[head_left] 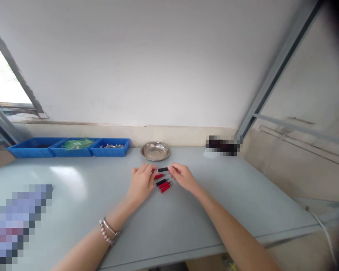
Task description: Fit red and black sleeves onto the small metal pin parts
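Note:
Between my two hands, just above the table, is a short black pen-like piece (163,169) with a silver part at its left end. The fingers of my left hand (143,177) are pinched around that silver end. At its right end the fingertips of my right hand (183,175) close on the piece. Below the hands lie similar pieces with slim tips: a black one (162,182), a red one (159,176) partly beside my left fingers, and a red pair (165,187) side by side. My left wrist wears a silver bracelet (109,227) and a beaded one.
A round metal dish (155,151) stands behind my hands. To its left are blue bins: one with small silver parts (110,146), one with a green plastic bag (78,144), one with dark contents (36,148). Blurred-out items lie at the back right and front left of the grey table (101,180).

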Available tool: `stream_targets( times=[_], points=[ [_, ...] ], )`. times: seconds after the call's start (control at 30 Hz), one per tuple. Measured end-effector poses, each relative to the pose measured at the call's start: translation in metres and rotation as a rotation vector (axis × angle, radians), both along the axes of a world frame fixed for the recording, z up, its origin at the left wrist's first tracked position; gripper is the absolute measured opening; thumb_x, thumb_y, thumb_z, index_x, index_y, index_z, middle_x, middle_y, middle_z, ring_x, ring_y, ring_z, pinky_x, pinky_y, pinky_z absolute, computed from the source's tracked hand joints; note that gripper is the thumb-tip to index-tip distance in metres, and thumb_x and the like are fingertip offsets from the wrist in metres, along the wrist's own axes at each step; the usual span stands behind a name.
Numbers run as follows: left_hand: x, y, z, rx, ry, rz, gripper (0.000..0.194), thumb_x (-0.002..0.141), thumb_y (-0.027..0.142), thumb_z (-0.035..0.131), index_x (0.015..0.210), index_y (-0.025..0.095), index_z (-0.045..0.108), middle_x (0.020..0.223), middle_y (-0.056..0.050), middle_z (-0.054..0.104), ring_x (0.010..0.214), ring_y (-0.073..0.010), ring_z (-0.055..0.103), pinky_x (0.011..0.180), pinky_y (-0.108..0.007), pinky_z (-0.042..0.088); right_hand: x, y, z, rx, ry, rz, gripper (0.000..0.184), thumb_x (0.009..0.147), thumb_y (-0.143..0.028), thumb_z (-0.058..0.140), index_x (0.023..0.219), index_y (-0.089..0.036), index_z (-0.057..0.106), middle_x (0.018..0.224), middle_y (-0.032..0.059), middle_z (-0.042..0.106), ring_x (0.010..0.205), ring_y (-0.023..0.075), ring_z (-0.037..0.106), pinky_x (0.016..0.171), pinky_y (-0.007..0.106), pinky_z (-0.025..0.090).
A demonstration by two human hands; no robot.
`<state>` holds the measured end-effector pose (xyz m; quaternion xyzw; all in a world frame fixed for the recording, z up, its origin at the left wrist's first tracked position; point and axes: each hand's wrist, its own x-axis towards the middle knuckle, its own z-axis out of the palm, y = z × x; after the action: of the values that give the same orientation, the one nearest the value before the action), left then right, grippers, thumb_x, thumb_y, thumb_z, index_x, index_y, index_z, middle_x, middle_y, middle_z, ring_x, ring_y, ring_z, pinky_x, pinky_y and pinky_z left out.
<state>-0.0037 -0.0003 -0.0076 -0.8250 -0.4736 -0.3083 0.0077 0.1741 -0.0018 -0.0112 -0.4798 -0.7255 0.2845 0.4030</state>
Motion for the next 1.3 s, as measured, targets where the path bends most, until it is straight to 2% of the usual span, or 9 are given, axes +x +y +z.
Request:
stream_targets(
  times=[0.23,0.57,0.83,1.0,1.3],
  points=[
    [0.0008,-0.0006,0.0003,-0.019,-0.005,-0.021,0.013,0.085,0.020,0.036,0.085,0.019,0.049,0.081,0.000,0.060,0.072,-0.0147,0.053,0.069,-0.029,0.029,0.0008,0.0018,-0.0003,-0.007,0.018,0.018,0.042,0.084,-0.047,0.033,0.056,-0.018,0.042,0.053,-0.0023,0.043,0.052,0.0096,0.040,0.052,0.022,0.033],
    [0.0009,0.0001,-0.0004,0.004,-0.003,-0.032,0.013,0.086,0.021,0.037,0.085,0.019,0.049,0.081,0.000,0.060,0.074,-0.0150,0.054,0.069,-0.029,0.029,0.0006,0.0021,-0.0035,-0.156,0.129,0.040,0.048,0.083,-0.054,0.030,0.056,-0.017,0.045,0.050,-0.0011,0.047,0.048,0.0097,0.044,0.052,0.023,0.036],
    [-0.0009,0.0006,0.0017,0.005,0.011,0.014,0.013,0.086,0.020,0.037,0.085,0.020,0.050,0.080,0.000,0.061,0.071,-0.0149,0.054,0.069,-0.029,0.028,-0.0001,-0.0009,0.0010,-0.092,0.118,0.043,0.032,0.082,-0.048,0.037,0.070,-0.019,0.044,0.057,-0.0039,0.046,0.051,0.0085,0.043,0.050,0.021,0.036],
    [0.0004,0.0011,0.0007,0.008,0.014,0.013,0.014,0.085,0.019,0.037,0.085,0.019,0.051,0.080,0.000,0.061,0.070,-0.0145,0.053,0.068,-0.029,0.028,0.0015,0.0006,0.0001,-0.041,0.067,0.035,0.036,0.083,-0.047,0.035,0.062,-0.018,0.044,0.055,-0.0030,0.044,0.051,0.0089,0.042,0.050,0.021,0.035],
    [0.0011,0.0009,0.0010,0.024,0.003,-0.002,0.012,0.085,0.019,0.038,0.084,0.019,0.050,0.080,0.000,0.061,0.069,-0.0150,0.054,0.068,-0.029,0.028,0.0025,0.0024,-0.0024,-0.103,0.105,0.044,0.040,0.084,-0.048,0.033,0.061,-0.018,0.044,0.054,-0.0019,0.046,0.051,0.0095,0.043,0.051,0.022,0.035]
  ],
)
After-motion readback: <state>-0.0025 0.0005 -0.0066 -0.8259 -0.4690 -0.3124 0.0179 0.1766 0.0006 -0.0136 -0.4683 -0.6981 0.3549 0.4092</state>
